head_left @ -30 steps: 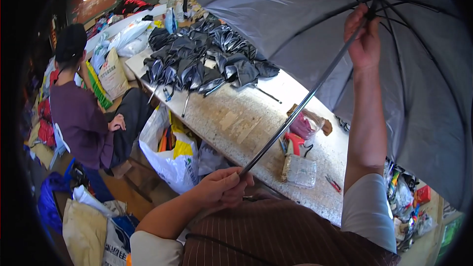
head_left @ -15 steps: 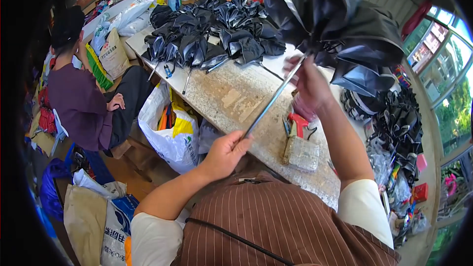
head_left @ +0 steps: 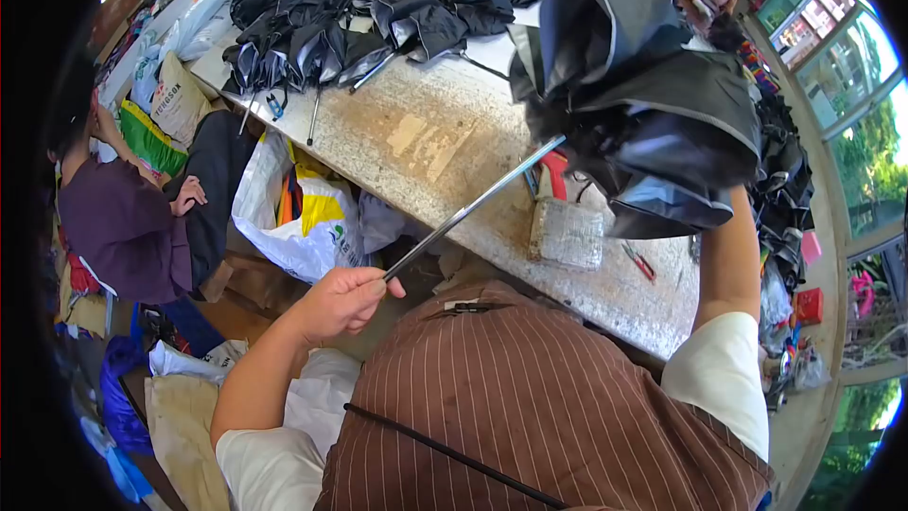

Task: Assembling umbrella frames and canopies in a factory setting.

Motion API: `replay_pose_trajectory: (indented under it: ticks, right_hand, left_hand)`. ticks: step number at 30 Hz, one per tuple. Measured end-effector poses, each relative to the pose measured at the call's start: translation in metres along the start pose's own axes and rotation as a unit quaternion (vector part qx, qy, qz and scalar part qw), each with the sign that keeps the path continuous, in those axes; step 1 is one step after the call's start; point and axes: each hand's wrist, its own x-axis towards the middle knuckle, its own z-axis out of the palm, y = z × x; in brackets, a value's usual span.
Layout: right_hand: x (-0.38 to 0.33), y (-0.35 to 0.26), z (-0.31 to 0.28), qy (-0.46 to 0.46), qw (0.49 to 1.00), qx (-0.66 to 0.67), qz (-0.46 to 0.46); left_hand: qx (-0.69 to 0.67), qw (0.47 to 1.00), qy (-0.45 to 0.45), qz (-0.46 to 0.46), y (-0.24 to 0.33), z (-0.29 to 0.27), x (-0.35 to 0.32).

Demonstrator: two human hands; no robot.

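Over the near side of the table (head_left: 421, 147), head view: I am holding a dark umbrella (head_left: 653, 123), its cloth hanging in loose, half-collapsed folds rather than stretched taut. My left hand (head_left: 345, 301) is gripping the low end of the metal shaft (head_left: 473, 205), fingers wrapped around it, just ahead of my striped apron (head_left: 530, 397).

Axis: the shaft is running slantwise, from my left hand near my body up and away to my right, where it is entering the bunched cloth. So the canopy is lying ahead and rightward of the left hand, well apart from it. My right forearm (head_left: 730, 260) is rising to the canopy and is the nearer arm to it. My right hand is hiding behind the folds; I cannot tell whether it is grasping or loose.

Surroundings: beneath and beside the shaft's upper part, a red-handled tool (head_left: 555, 175) is showing partly; nearer me, a wrapped block (head_left: 567, 232) is resting on the table, with red-handled snips (head_left: 640, 262) to its right. Farther off, a heap of dark folded umbrellas (head_left: 407, 14) is covering the far part. To my left, a co-worker in a purple top (head_left: 123, 218) is sitting.
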Motion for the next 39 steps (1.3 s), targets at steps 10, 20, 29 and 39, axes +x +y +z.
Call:
replay_pose_trajectory:
  ticks: [10, 20, 29, 39]
  right_hand:
    - [-0.130, -0.206, 0.013, 0.075, 0.923, -0.282, 0.252]
    - [0.016, -0.041, 0.059, -0.240, 0.818, 0.515, 0.088]
    - [-0.100, -0.193, 0.134, -0.168, 0.745, 0.645, 0.033]
    - [-0.105, -0.300, -0.026, -0.059, 0.723, 0.530, -0.439]
  left_hand:
    - [0.068, 0.997, 0.027, -0.014, -0.037, -0.031, -0.049]
    - [0.395, 0.870, 0.228, 0.185, -0.028, -0.037, -0.070]
    - [0.513, 0.730, 0.276, 0.357, -0.036, -0.011, -0.019]
    - [0.508, 0.787, 0.160, 0.311, -0.033, -0.031, 0.076]
